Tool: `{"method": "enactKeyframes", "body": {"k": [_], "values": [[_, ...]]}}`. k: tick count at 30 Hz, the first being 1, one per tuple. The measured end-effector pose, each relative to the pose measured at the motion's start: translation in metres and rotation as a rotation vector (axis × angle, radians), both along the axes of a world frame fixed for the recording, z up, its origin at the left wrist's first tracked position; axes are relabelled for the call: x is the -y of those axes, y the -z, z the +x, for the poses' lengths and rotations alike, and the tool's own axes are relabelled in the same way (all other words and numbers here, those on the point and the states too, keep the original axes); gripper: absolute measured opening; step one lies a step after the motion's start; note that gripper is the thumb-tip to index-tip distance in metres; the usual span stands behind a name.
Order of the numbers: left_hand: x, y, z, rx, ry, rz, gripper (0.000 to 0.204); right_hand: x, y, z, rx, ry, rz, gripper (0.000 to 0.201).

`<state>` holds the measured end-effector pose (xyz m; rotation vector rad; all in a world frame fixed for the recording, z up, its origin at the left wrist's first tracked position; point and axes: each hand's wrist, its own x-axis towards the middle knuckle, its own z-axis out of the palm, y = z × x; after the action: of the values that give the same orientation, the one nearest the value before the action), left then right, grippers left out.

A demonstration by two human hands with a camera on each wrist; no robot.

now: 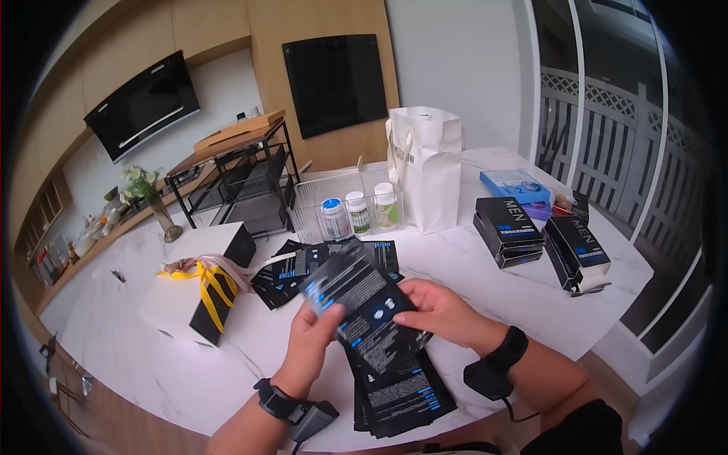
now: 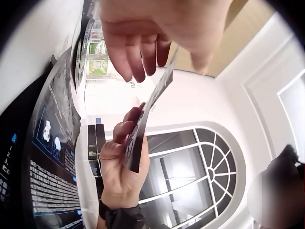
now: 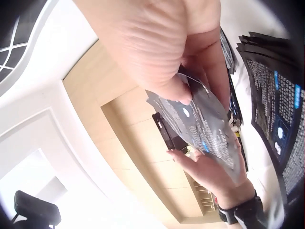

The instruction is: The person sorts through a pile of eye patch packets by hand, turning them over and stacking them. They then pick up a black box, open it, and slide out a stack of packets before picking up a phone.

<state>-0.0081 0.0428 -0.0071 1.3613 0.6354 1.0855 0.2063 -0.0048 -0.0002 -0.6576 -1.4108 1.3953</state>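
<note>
A black printed packet (image 1: 364,303) is raised above the table, slightly blurred. My right hand (image 1: 447,315) pinches its right side; in the right wrist view my right hand (image 3: 162,52) has its thumb on the packet (image 3: 200,124). My left hand (image 1: 312,337) is at the packet's left edge. In the left wrist view my left hand (image 2: 152,33) has thumb and fingers spread apart, with the packet (image 2: 147,114) between them. Below lies a fanned stack of similar packets (image 1: 402,394). More packets (image 1: 284,273) lie loosely behind the hands.
A white and black box (image 1: 189,296) with yellow ribbon stands left. Behind are a clear bin (image 1: 307,212) with several bottles, a white paper bag (image 1: 428,174) and a black rack (image 1: 250,182). Black MEN boxes (image 1: 508,231) and a blue box (image 1: 516,186) stand right.
</note>
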Motion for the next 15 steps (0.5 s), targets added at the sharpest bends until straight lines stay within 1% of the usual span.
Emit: {"method": "enactKeyframes", "body": {"k": [1, 2, 4, 5, 7, 8, 10, 11, 12, 14, 15], "values": [[0.014, -0.015, 0.010, 0.040, -0.045, -0.025, 0.022, 0.005, -0.006, -0.002, 0.077, -0.025, -0.036, 0.029], [0.016, -0.015, 0.009, 0.010, 0.004, -0.073, 0.026, 0.008, -0.006, -0.003, 0.089, -0.024, -0.029, 0.028], [0.018, -0.014, 0.008, -0.062, 0.111, -0.124, 0.026, 0.015, -0.010, -0.002, 0.054, 0.051, -0.156, 0.025], [0.021, -0.014, 0.009, -0.116, 0.170, -0.128, 0.026, 0.016, -0.013, -0.002, 0.059, 0.051, -0.164, 0.025], [0.027, -0.015, 0.010, -0.246, 0.271, -0.131, 0.029, 0.016, -0.018, -0.003, 0.110, 0.226, -0.135, 0.024], [0.030, -0.017, 0.011, -0.240, 0.272, -0.136, 0.029, 0.014, -0.016, -0.005, 0.115, 0.226, -0.140, 0.024], [0.035, -0.020, 0.015, -0.167, 0.253, -0.129, 0.032, 0.008, -0.010, -0.008, 0.034, 0.279, -0.013, 0.019], [0.035, -0.020, 0.014, -0.108, 0.222, -0.174, 0.029, 0.007, -0.004, -0.002, 0.110, 0.315, 0.003, 0.015], [0.031, -0.020, 0.012, -0.105, 0.221, -0.178, 0.029, 0.011, -0.010, -0.004, 0.114, 0.314, -0.001, 0.015], [0.022, -0.018, 0.008, -0.155, 0.114, -0.167, 0.020, 0.023, -0.025, -0.010, 0.263, 0.416, -0.074, 0.013], [0.023, -0.017, 0.010, 0.002, 0.150, -0.116, 0.015, 0.024, -0.022, -0.010, 0.265, 0.413, -0.077, 0.013]]}}
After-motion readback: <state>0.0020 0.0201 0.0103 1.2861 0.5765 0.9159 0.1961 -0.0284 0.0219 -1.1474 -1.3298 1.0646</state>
